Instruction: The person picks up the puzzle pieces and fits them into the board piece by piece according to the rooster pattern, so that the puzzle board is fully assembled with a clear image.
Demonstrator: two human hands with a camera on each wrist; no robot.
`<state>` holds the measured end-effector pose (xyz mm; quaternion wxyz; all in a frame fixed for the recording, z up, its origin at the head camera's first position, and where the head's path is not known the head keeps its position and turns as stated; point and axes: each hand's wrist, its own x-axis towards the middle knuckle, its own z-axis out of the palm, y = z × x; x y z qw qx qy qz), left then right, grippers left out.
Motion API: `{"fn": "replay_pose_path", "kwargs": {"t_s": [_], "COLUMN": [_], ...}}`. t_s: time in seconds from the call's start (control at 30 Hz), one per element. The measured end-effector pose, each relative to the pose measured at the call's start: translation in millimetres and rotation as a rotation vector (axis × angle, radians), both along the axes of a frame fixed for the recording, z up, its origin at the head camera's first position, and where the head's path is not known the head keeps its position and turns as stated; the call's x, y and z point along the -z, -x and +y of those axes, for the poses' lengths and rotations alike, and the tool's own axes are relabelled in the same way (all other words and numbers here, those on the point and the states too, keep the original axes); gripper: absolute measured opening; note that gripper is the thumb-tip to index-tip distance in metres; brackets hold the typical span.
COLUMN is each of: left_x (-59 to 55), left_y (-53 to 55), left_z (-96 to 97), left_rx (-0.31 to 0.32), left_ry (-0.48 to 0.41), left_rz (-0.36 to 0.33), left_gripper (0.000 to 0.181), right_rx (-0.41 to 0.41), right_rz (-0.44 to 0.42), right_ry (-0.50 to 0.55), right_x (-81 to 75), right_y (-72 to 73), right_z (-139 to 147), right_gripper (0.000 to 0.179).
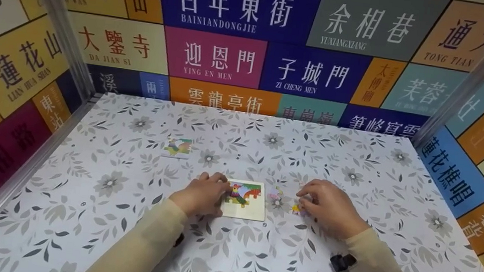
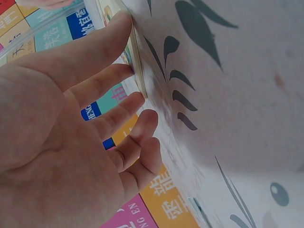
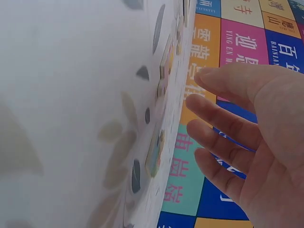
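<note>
A cream puzzle tray [image 1: 242, 212] lies flat on the table, its upper part filled with joined pieces showing a colourful bird [image 1: 237, 193]. My left hand [image 1: 203, 195] holds it at the left side, thumb near the lower left corner and fingertips at the upper left. In the left wrist view the thumb [image 2: 124, 23] overlaps the tray's edge. To the right of the tray lie loose puzzle pieces, one pinkish [image 1: 275, 192] and one yellow [image 1: 296, 209]. My right hand [image 1: 330, 207] hovers beside the yellow one, fingers loosely bent with nothing between them in the right wrist view.
Farther back on the left, a small square picture card [image 1: 177, 147] lies on the table. A flower-patterned cover [image 1: 120, 227] spreads over the tabletop. Panels with street-name lettering [image 1: 214, 58] and clear corner posts [image 1: 475, 77] enclose the back and sides.
</note>
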<state>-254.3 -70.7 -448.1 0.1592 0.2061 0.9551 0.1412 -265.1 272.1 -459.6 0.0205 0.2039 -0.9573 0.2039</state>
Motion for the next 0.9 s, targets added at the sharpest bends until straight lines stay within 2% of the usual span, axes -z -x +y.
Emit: {"fn": "replay_pose_path", "kwargs": {"t_s": [0.27,0.53,0.9], "left_x": [1.1,-4.3,-2.3], "left_y": [0.5,0.4,-1.5], "left_z": [0.2,-0.8,-0.4], "left_rx": [-0.002,0.017,0.012], "left_ry": [0.000,-0.014,-0.005], "left_rz": [-0.006,0.003,-0.018], "left_gripper": [0.064,0.063,0.064], "right_rx": [0.026,0.061,0.081], "right_rz": [0.003,0.061,0.022], "right_ry": [-0.020,-0.033,-0.062], "right_x": [-2.1,-4.2,0.8], "right_y": [2.0,4.9,9.0], "right_z": [19.4,31.8,44.0], "right_gripper": [0.017,0.014,0.018]}}
